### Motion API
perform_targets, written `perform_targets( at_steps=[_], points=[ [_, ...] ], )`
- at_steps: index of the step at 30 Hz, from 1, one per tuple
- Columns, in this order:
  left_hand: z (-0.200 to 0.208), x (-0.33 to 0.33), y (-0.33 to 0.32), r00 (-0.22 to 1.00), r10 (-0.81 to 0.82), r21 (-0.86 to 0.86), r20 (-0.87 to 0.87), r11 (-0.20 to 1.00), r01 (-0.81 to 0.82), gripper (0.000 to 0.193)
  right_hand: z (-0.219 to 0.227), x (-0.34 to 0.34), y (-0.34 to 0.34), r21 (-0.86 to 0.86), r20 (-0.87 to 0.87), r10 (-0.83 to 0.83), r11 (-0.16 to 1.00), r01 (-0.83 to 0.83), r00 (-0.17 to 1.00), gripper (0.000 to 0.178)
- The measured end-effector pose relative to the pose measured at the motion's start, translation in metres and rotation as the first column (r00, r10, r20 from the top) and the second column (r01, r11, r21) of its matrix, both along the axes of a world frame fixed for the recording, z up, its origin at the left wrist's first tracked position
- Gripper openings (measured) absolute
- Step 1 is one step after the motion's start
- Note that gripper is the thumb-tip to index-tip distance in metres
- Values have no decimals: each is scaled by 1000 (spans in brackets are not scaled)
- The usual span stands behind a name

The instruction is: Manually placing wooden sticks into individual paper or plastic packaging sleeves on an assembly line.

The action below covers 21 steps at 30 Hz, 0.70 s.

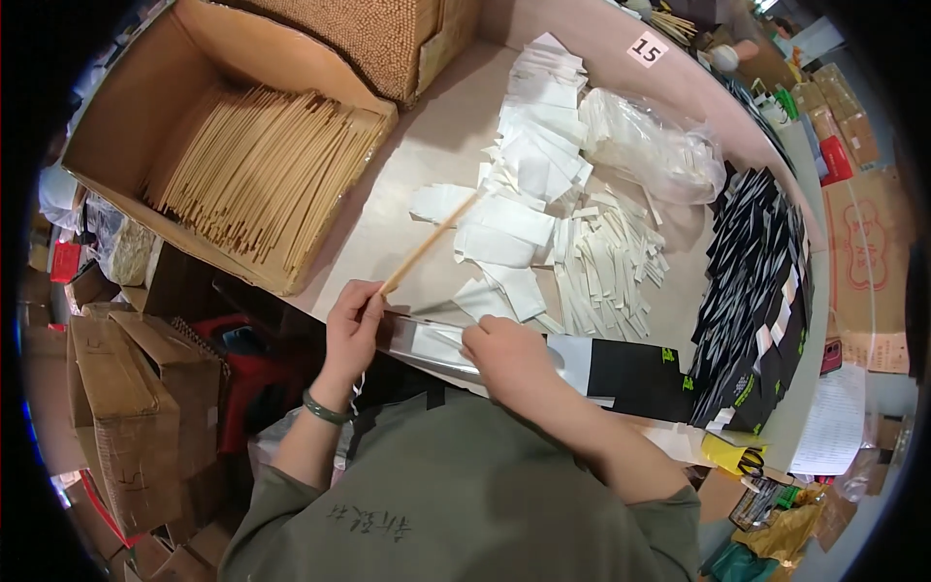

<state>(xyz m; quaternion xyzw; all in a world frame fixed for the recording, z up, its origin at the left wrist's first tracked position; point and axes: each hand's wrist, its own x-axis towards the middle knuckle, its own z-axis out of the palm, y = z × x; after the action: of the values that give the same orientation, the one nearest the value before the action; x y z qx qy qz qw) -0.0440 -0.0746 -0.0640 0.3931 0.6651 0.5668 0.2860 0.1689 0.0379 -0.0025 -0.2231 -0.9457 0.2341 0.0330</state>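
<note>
My left hand [355, 325] is closed on the lower end of a light wooden stick [427, 244], which slants up to the right over the table; it may be a pair pressed together. Close to the table's front edge, my right hand [506, 357] has its fingers curled at the end of a white paper slip [436, 343]. That slip lies in a narrow pale strip or holder along the edge. Just beyond my hands spread overlapping white paper pieces [504, 233], and narrow folded white strips [606, 262] are heaped to their right.
At the left stands an open cardboard box [112, 126] of long wooden sticks [262, 165], with another stick-filled box [339, 34] behind. A clear plastic bag [650, 145] lies far right. Black printed sleeves [747, 281] pile along the right rim; black sheets [635, 373] lie beside my right forearm.
</note>
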Motion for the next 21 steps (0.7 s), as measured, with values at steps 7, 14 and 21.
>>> perform_targets(
  at_steps=[7,14,21],
  points=[
    [27,-55,-32,906,-266,-202,329,918,342,7,34,51,7,44,-187,-59,997,68,981,28],
    [48,57,43,825,-542,-115,-160,840,530,16,14,54,8,16,-178,-5,1000,8,984,38],
    [55,88,41,920,-393,-206,-8,901,383,23,14,50,8,121,-131,-20,992,36,991,41]
  ],
)
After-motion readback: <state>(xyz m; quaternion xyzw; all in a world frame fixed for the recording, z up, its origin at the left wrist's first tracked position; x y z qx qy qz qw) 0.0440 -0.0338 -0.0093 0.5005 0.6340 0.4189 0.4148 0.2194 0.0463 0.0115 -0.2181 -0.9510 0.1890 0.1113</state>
